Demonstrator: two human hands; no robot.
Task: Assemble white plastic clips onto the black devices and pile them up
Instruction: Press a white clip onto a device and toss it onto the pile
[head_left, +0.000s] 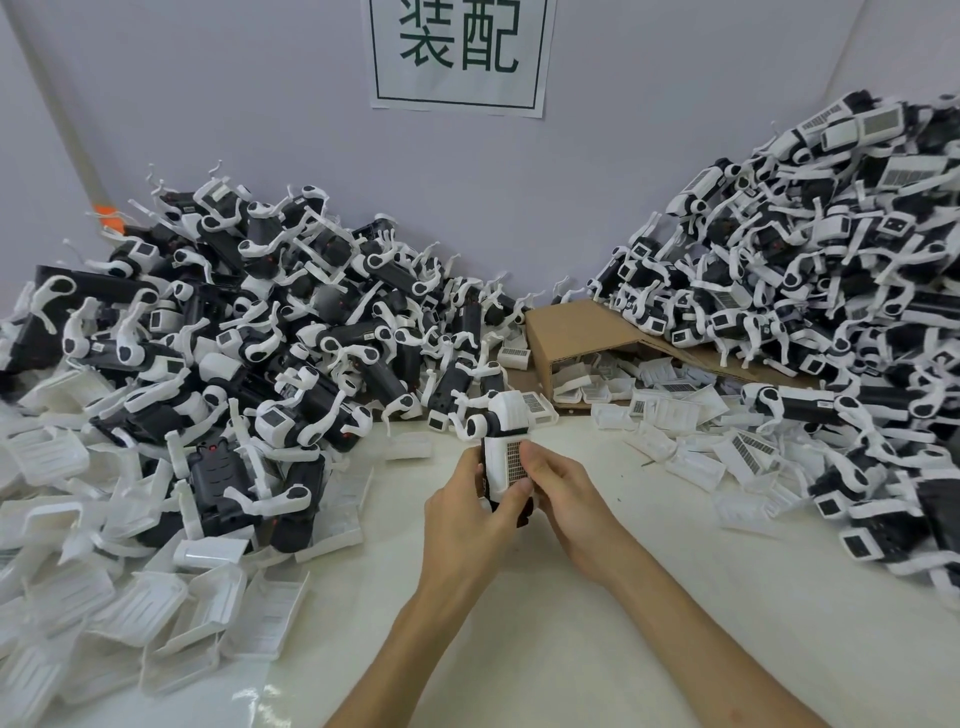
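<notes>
Both hands are gripping one black device (523, 512) above the table (571, 649): left hand (462, 504) wrapping its side, right hand (566, 493) pinching the white clip (506, 462) on it. Further left, loose clips (130, 597) are lying; behind, left pile (260, 322) and right pile (805, 286) of devices are flanking a cardboard box (576, 332).

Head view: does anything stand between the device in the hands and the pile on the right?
Nothing visible blocks it. The left hand and right hand grip the device; bare table runs toward the right pile, with loose white clips scattered at its foot.
</notes>
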